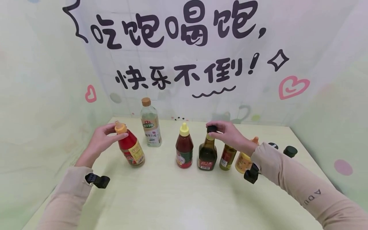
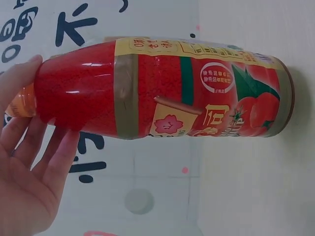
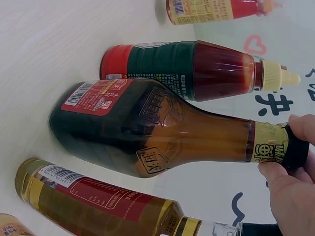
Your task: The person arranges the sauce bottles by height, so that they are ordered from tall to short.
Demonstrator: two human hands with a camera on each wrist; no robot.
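Note:
My left hand (image 1: 102, 140) grips a red ketchup bottle (image 1: 131, 148) around the neck, just under its orange cap. In the head view the bottle leans, its top toward the left; tomatoes show on its label (image 2: 251, 110) in the left wrist view. On the right, thumb and fingers of my right hand (image 1: 231, 135) pinch the black cap of a dark brown soy sauce bottle (image 1: 207, 155), which stands upright on the table. Its yellow neck band (image 3: 268, 142) sits right at the thumb. A dark red sauce bottle (image 1: 184, 148) with a yellow nozzle cap stands just left of it.
A clear white vinegar bottle (image 1: 151, 127) stands behind the ketchup. Right of the soy sauce are a slim golden-brown bottle (image 1: 228, 156) and a yellow bottle (image 1: 243, 162) with an orange cap, partly behind my sleeve. Farther right a dark green cap (image 1: 290, 151) shows. Printed curtains enclose the table (image 1: 172, 198).

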